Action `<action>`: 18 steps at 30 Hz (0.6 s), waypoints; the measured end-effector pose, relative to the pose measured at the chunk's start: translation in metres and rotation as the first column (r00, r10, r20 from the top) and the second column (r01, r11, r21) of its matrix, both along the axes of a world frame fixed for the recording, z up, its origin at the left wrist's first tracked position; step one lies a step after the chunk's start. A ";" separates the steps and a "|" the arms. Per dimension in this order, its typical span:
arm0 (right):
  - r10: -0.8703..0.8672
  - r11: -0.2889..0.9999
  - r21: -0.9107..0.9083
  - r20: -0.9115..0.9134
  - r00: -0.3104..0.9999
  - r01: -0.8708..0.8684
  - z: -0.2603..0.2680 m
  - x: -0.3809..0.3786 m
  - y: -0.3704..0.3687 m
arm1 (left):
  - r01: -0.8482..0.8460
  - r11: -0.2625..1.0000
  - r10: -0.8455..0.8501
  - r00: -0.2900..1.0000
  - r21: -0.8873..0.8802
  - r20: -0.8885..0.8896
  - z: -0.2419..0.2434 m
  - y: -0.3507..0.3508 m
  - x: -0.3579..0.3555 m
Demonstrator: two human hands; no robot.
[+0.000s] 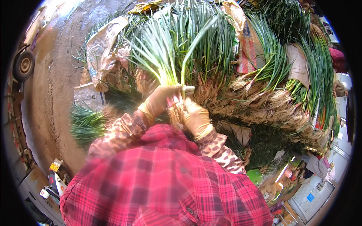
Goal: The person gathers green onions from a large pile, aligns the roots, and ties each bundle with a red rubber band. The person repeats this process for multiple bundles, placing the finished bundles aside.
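My left hand (161, 99), in a tan glove, grips a bunch of spring onions (164, 66) just above the pinkish-white bulbs. The leaves fan upward and away from me. Pale tangled roots (176, 114) hang from the bunch before my chest. My right hand (197, 116), gloved too, is closed at the base of a single spring onion stalk (184, 66), right beside the bunch. This stalk stands apart from the others and bends to the right at its top. Its lower end is hidden by my fingers.
A long heap of spring onions (206, 48) lies ahead, roots toward me, curving down the right side. Sacks (105, 48) lie among it. A smaller pile (87, 121) rests at left on the dirt ground (45, 113). A green object (255, 176) is at lower right; vehicles stand at the left edge.
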State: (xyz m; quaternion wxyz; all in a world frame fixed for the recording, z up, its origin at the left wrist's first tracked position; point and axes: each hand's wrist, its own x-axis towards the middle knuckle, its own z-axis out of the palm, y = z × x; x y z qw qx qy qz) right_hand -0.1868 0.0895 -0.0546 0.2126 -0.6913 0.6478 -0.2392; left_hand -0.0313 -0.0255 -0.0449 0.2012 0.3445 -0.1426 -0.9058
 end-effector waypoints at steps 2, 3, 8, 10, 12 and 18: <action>0.067 0.979 0.188 0.063 0.996 -0.078 -0.013 -0.014 0.013 | -0.157 0.982 0.168 0.979 0.102 -0.114 0.001 0.006 0.004; 0.140 0.975 0.151 0.162 0.977 -0.165 -0.016 -0.029 0.018 | -0.208 0.945 0.225 0.974 0.252 -0.041 0.002 0.008 0.008; -0.666 0.626 0.473 -0.089 0.741 0.620 -0.009 -0.104 0.015 | -0.334 0.903 0.380 0.915 0.272 -0.138 -0.002 0.005 0.041; -0.440 0.812 0.443 0.035 0.897 0.381 -0.008 -0.093 -0.004 | -0.219 0.930 0.309 0.901 0.297 -0.303 -0.002 0.004 0.045; -0.544 0.806 0.572 0.617 0.569 0.151 -0.012 -0.060 -0.030 | -0.041 0.943 0.226 0.809 0.331 -0.543 -0.001 0.007 0.044; -0.505 0.860 0.462 0.711 -0.490 -0.216 -0.020 0.027 -0.090 | 0.173 0.869 0.135 0.818 0.463 -0.559 0.006 0.031 0.051</action>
